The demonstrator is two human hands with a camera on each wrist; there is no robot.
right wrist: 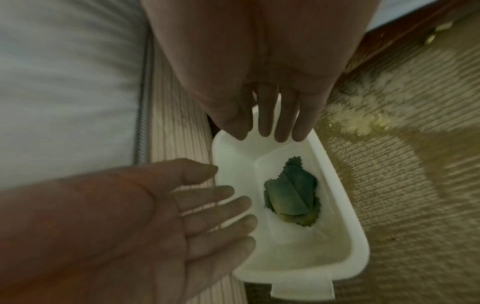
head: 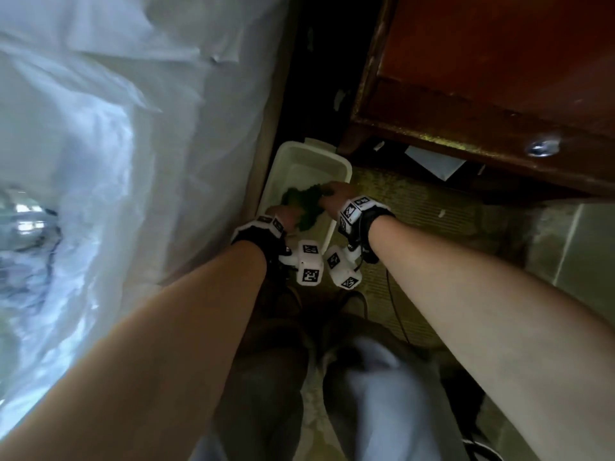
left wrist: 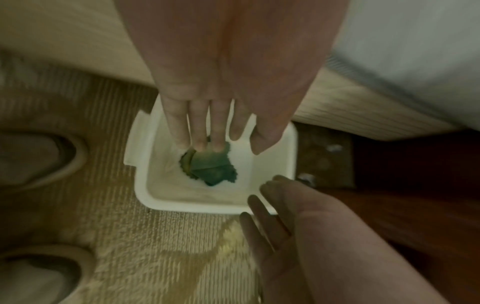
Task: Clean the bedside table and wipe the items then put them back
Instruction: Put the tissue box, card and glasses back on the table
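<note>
A white plastic tub [head: 346, 168] stands on the carpet between the bed and the bedside table [head: 482, 78]. A crumpled green cloth [head: 301, 201] lies in its bottom, in shallow water. Both hands hover over the tub with straight fingers. In the left wrist view, my left hand [left wrist: 223, 131] reaches down into the tub [left wrist: 166, 203], its fingertips at the near edge of the cloth [left wrist: 210, 166]; contact is unclear. My right hand [right wrist: 272, 123] hangs over the tub's rim [right wrist: 345, 216], clear of the cloth [right wrist: 291, 193]. Neither hand holds anything.
The bed with a white sheet [head: 100, 128] runs along the left. The red-brown table has a drawer knob [head: 540, 148], and a white paper [head: 432, 161] lies under it. My slippered feet [left wrist: 39, 158] stand on the ribbed carpet [left wrist: 155, 257] near the tub.
</note>
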